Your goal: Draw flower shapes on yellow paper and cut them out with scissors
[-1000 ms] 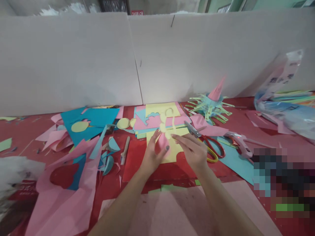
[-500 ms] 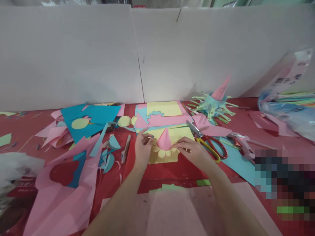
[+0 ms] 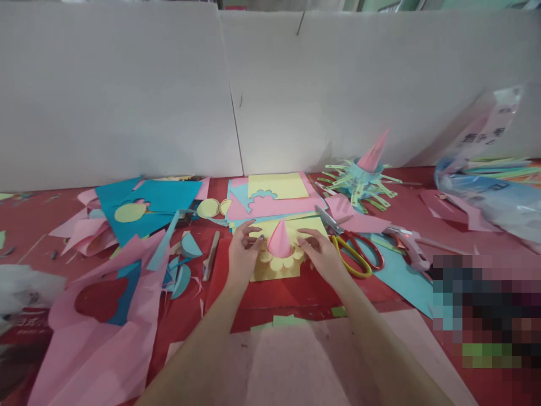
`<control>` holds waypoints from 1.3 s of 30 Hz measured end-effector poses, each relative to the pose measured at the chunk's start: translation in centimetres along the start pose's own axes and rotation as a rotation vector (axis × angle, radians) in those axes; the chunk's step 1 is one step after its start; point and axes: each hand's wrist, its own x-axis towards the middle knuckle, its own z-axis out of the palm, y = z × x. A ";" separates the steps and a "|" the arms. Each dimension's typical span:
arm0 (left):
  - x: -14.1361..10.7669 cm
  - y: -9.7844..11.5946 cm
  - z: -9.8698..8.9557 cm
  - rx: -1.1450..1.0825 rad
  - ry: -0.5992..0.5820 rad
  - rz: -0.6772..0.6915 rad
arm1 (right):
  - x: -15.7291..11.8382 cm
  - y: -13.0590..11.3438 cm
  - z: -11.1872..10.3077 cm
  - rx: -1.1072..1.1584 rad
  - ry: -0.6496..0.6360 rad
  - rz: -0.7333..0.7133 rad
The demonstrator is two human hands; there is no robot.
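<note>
A pink paper cone [image 3: 279, 241] stands point up in the middle of a scalloped yellow paper flower [image 3: 282, 263]. Beneath them lies a sheet of yellow paper [image 3: 257, 275]. At the flower's left side is my left hand [image 3: 244, 251], its thumb and fingers apart and curved toward the cone. My right hand [image 3: 320, 251] mirrors it on the right, fingers apart beside the cone. Whether either hand's fingertips touch the flower's edge I cannot tell. Scissors [image 3: 355, 254] with red and yellow handles lie just right of my right hand.
A pink glue gun [image 3: 409, 243] lies at the right. Behind it stands a fringed paper piece with a pink cone [image 3: 374, 153]. A craft knife [image 3: 211, 256] and cut paper scraps [image 3: 181, 276] lie at the left. A white panel [image 3: 127, 96] closes off the back.
My right hand's fingers have come off the flower's right edge and spread beside the cone. My left hand's fingers have opened a little. The whole view has shifted slightly.
</note>
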 end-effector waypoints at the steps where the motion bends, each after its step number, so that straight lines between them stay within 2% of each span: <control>1: 0.0 0.0 0.0 0.001 -0.002 0.002 | 0.0 0.0 0.1 0.034 -0.023 0.023; 20: -0.3 -0.7 -0.1 0.142 -0.042 0.049 | 0.0 0.7 0.3 0.001 -0.083 0.024; 30: -0.5 0.5 0.1 0.132 -0.008 0.022 | 0.1 0.8 0.3 0.065 -0.074 0.036; 39: -0.5 0.1 0.1 0.137 -0.038 0.022 | 0.3 1.1 0.2 0.085 -0.076 0.040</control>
